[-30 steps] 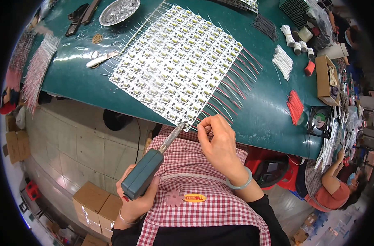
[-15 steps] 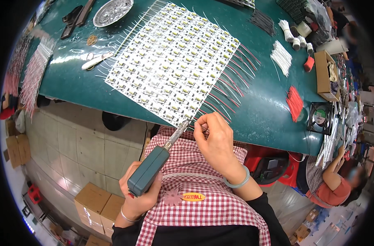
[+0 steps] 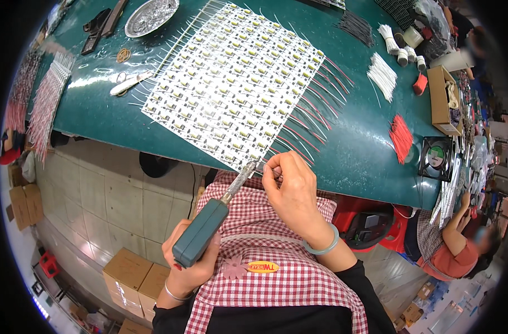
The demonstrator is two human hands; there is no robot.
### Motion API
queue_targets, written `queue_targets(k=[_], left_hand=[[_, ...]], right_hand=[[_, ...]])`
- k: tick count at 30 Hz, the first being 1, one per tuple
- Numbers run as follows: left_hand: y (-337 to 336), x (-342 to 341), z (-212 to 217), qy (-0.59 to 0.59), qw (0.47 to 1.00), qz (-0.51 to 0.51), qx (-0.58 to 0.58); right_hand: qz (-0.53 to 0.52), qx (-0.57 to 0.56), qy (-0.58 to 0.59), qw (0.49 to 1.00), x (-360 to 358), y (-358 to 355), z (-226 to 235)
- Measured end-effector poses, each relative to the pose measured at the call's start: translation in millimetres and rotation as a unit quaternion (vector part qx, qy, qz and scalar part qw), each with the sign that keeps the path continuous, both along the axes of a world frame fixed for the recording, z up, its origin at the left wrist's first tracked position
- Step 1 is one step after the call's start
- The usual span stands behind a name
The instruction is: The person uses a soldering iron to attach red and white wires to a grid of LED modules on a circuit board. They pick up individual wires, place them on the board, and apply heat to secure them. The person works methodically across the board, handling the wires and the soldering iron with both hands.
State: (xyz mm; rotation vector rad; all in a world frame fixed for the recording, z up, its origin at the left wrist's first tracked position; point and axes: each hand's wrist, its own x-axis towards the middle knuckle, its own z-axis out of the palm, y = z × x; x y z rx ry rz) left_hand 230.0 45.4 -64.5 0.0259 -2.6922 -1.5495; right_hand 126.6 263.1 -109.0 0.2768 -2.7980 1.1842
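Observation:
My left hand [image 3: 195, 270] is wrapped round the green handle of a soldering iron [image 3: 200, 232]. Its long metal shaft points up and to the right, and its tip is at the near corner of a large white panel of circuit boards [image 3: 232, 83]. Rows of small yellow-green parts and dark parts cover the panel. Just right of that corner, my right hand [image 3: 294, 192] pinches a thin wire whose colour I cannot make out; the fingers partly hide it. Red, white and dark wires [image 3: 312, 114] stick out along the panel's right edge.
The panel lies on a green table [image 3: 365, 161]. White wires [image 3: 382, 78], red wires [image 3: 400, 139] and a black fan [image 3: 435, 160] are to the right. Scissors [image 3: 130, 83] and a metal dish [image 3: 151, 18] sit left. Another person [image 3: 454, 253] works at far right.
The soldering iron and its tip have shifted very slightly left at the panel's corner. My right hand keeps its pinch in nearly the same place.

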Motion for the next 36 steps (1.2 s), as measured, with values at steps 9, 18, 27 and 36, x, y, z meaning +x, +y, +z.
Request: queue_targets(k=[9,18,27,36], left_hand=[[-6.5,14.9,-7.7,-0.017,0.999,0.03,0.031],[-7.6,20.9,-6.9,-0.02,0.998,0.048,0.039],[-12.2,28.0,-3.1,-0.029,0.998,0.046,0.037],[-13.3,29.0,-4.7,-0.028,0.999,0.017,0.021]], right_hand=[[0.0,0.0,0.01,1.0,-0.3,-1.0,1.5],[-0.008,-0.018,0.048,0.999,2.1,2.9,14.7],[0.024,-0.078,-0.02,0.997,13.2,-0.7,8.0],[0.028,-0.028,0.018,0.999,13.6,-6.8,-2.1]])
